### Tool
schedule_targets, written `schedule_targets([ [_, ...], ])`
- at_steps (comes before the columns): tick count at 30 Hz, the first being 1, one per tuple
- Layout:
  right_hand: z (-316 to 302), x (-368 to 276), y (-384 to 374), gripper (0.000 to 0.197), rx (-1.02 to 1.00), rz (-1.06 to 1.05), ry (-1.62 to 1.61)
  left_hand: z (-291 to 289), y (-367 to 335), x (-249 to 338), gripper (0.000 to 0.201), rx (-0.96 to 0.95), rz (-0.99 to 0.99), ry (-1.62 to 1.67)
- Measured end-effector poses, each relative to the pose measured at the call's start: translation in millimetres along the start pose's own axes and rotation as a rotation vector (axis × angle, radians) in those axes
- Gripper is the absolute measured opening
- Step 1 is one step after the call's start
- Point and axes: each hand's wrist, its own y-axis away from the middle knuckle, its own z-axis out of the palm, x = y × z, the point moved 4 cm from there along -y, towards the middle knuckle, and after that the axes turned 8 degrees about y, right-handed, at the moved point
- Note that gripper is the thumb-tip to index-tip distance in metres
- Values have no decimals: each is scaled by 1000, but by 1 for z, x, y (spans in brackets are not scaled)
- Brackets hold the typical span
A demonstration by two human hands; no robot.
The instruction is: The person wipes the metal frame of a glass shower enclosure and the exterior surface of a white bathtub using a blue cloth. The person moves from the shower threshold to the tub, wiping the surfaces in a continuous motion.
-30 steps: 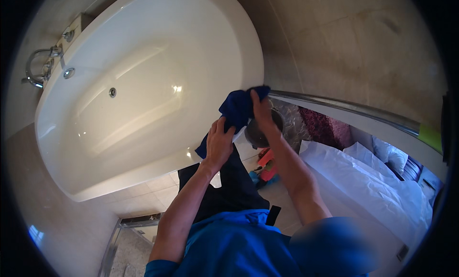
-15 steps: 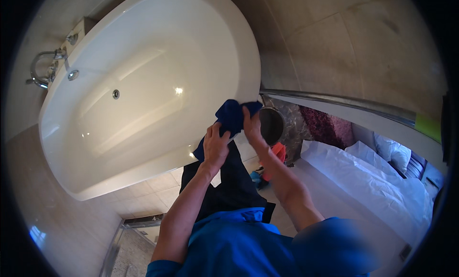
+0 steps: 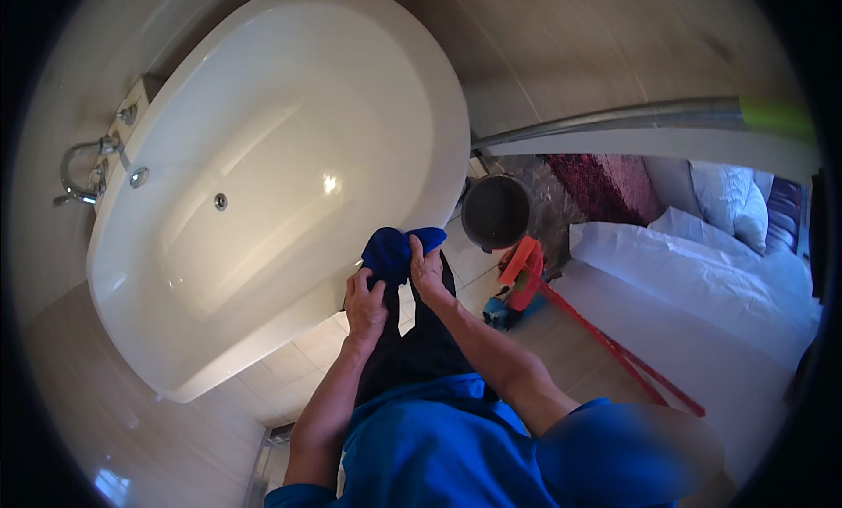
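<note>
Both my hands grip a dark blue cloth (image 3: 386,255) in front of my legs, close to the near edge of the white bathtub (image 3: 289,157). My left hand (image 3: 366,304) has its fingers closed on the lower left part of the cloth. My right hand (image 3: 428,271) pinches its right side, thumb up against the fabric. The cloth is bunched and folded, and some of my fingertips are hidden behind it.
A chrome tap (image 3: 79,170) rises at the tub's left end. Right of the tub stands a dark grey bucket (image 3: 493,217). Near it are a red long-handled tool (image 3: 526,255) and a blue bottle-like thing (image 3: 502,315). White sheeting (image 3: 693,267) covers the floor at right.
My hands have drawn the cloth back toward me from the tub's rim, still gripping it. The view has shifted, bringing the bucket and the red tool more fully into sight.
</note>
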Motion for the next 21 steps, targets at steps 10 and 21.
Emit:
schedule_targets([
  [10, 15, 0, 14, 73, 101, -23, -159, -9, 11, -15, 19, -48, 168, -39],
  [21, 12, -7, 15, 55, 64, -182, -336, -6, 13, -25, 22, -58, 277, -100],
])
